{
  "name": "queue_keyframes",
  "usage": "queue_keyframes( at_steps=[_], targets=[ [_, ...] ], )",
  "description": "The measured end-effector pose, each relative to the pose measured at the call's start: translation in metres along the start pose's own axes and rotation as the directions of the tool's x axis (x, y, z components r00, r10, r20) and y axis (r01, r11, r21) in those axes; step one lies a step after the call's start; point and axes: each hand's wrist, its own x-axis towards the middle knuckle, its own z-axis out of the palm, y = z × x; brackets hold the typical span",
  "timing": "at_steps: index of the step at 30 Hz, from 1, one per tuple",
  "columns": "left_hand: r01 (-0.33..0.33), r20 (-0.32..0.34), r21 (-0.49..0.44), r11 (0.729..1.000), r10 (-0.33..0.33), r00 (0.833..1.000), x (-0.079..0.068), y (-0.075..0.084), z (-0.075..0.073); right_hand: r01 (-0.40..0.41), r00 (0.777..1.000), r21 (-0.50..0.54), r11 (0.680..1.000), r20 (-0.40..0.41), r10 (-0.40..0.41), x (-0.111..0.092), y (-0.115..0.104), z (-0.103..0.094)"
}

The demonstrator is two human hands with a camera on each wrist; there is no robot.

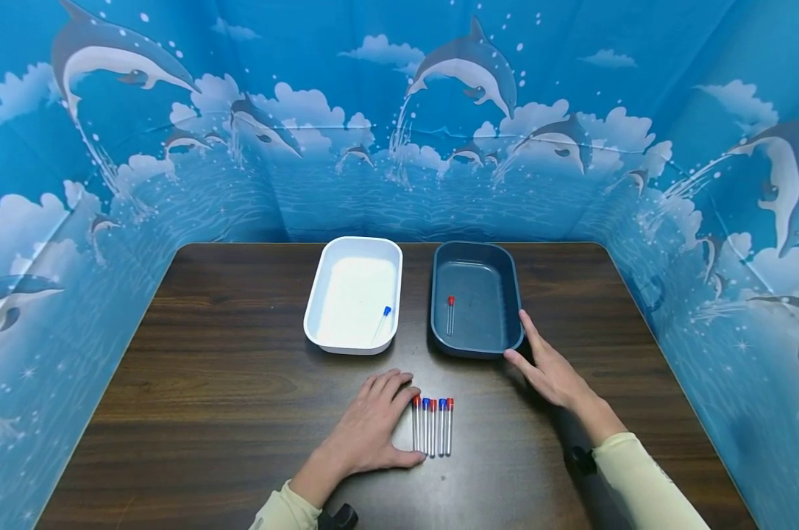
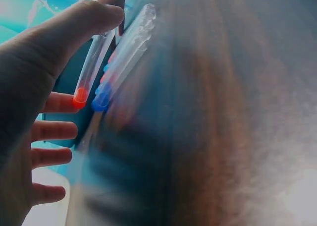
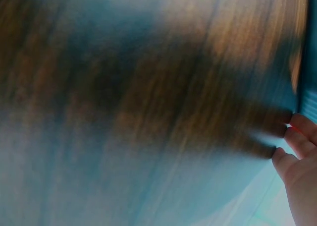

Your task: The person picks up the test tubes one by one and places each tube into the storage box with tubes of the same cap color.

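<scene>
Red-capped and blue-capped clear tubes (image 1: 442,434) lie side by side on the table. At the left end of this row, my left hand (image 1: 373,427) holds a red-capped tube (image 2: 91,67) lengthwise between thumb and index finger, slightly off the table in the left wrist view. Its other fingers are spread. My right hand (image 1: 555,372) rests its fairly straight fingers against the near right corner of a dark blue tray (image 1: 475,353). Inside that tray lies one red-capped tube (image 1: 450,316). A white tray (image 1: 349,347) to its left contains a blue-capped tube (image 1: 384,318).
Both trays stand toward the far edge of the dark wooden table (image 1: 207,383), with a narrow gap between them. A blue dolphin-print curtain (image 1: 293,191) surrounds the table's back and sides.
</scene>
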Motion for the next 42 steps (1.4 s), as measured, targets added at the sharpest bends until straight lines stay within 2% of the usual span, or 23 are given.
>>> queue_keyframes(
  at_steps=[8,15,21,31,42],
  targets=[
    [-0.002,-0.023,-0.018,1.0,0.002,1.0,0.003,-0.001,-0.01,0.0,1.0,-0.001,1.0,0.0,0.0,0.0,0.001,0.0],
    [-0.026,-0.072,0.005,1.0,0.026,0.997,0.007,-0.003,-0.018,-0.005,1.0,-0.002,1.0,0.0,0.005,0.001,0.001,0.0],
    [-0.038,-0.086,0.006,0.999,0.039,0.996,0.01,-0.004,-0.024,-0.009,1.0,0.004,1.0,0.002,0.009,0.001,0.001,0.001],
    [-0.09,-0.152,0.013,0.996,0.091,0.984,0.018,-0.006,-0.036,-0.006,1.0,0.007,1.0,-0.004,0.006,0.0,0.002,0.001],
    [-0.081,-0.139,-0.033,0.996,0.076,0.987,0.032,-0.006,-0.049,-0.005,1.0,0.017,1.0,0.002,0.005,0.0,0.002,0.0]
  ],
)
